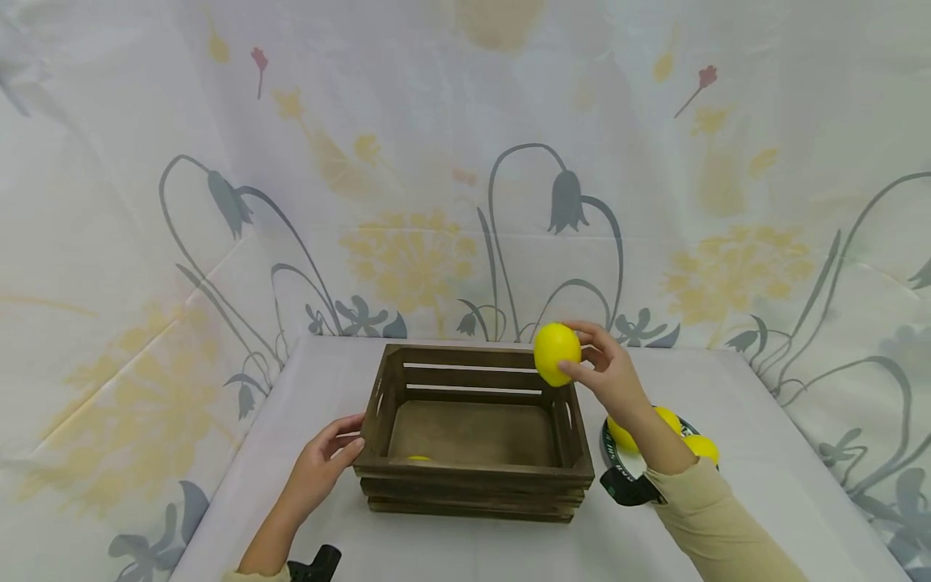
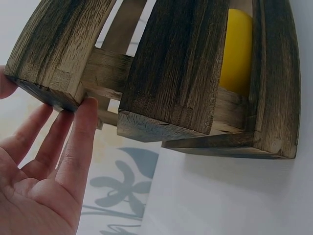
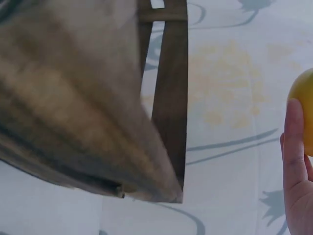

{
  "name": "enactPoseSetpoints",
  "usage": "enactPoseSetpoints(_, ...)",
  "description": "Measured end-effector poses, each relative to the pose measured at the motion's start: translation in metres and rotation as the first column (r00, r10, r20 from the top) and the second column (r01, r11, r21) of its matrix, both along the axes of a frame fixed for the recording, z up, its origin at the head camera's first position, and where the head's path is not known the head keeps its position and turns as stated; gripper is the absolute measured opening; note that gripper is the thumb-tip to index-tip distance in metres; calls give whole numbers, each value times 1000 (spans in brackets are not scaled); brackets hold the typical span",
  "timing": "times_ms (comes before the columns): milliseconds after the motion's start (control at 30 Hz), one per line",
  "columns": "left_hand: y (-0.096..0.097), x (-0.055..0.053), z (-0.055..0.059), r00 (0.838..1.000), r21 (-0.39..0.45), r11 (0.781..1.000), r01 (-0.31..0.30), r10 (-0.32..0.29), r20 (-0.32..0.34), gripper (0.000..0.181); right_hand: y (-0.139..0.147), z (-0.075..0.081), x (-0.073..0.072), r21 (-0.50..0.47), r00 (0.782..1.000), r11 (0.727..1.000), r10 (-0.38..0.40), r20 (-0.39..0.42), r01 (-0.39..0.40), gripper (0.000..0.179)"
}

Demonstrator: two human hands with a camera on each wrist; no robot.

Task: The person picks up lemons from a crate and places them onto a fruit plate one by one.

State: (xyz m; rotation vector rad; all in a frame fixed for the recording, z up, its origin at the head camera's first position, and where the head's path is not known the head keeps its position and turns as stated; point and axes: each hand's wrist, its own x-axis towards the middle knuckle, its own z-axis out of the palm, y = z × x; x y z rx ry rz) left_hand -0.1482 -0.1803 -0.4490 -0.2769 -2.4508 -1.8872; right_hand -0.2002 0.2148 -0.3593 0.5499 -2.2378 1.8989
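Above the back right corner of the wooden crate (image 1: 476, 493), my right hand (image 1: 607, 372) pinches a yellow lemon (image 1: 557, 354) between thumb and fingers. The right wrist view catches part of that lemon (image 3: 302, 110) at its right edge, beside the blurred crate (image 3: 93, 98). My left hand (image 1: 326, 457) rests against the crate's left side near the front corner. In the left wrist view, the fingertips of that hand (image 2: 49, 171) touch the ends of the dark slats (image 2: 171, 73). Another lemon (image 2: 237, 51) shows through a gap in the slats, inside the crate.
Right of the crate, a dark-rimmed plate (image 1: 611, 453) bears several yellow lemons (image 1: 701, 449), partly hidden by my right forearm. White cloth covers the table (image 1: 465, 550). A floral-patterned curtain (image 1: 451, 162) hangs behind and at both sides.
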Motion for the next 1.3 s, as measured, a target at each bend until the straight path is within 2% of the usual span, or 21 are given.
enactPoseSetpoints(333,-2,-1,-2,1000,-13,1000,-3,2,-6,40,17,-5,17,44,998,997,-63,15,62,47)
enactPoseSetpoints(700,-3,-1,-2,1000,-14,1000,-2,1,-17,38,40,-25,34,65,991,989,-135,-5,135,46)
enactPoseSetpoints(967,-2,-1,-3,1000,-9,1000,-6,6,-10,39,58,-38,44,71,983,982,-181,39,177,47)
enactPoseSetpoints(1133,-2,-2,-3,1000,-17,1000,-9,9,-1,39,68,-48,50,113,972,970,-223,67,215,48)
enactPoseSetpoints(1300,-2,-2,-4,1000,-19,1000,-7,6,-5,39,79,-57,56,182,962,951,-266,57,252,49)
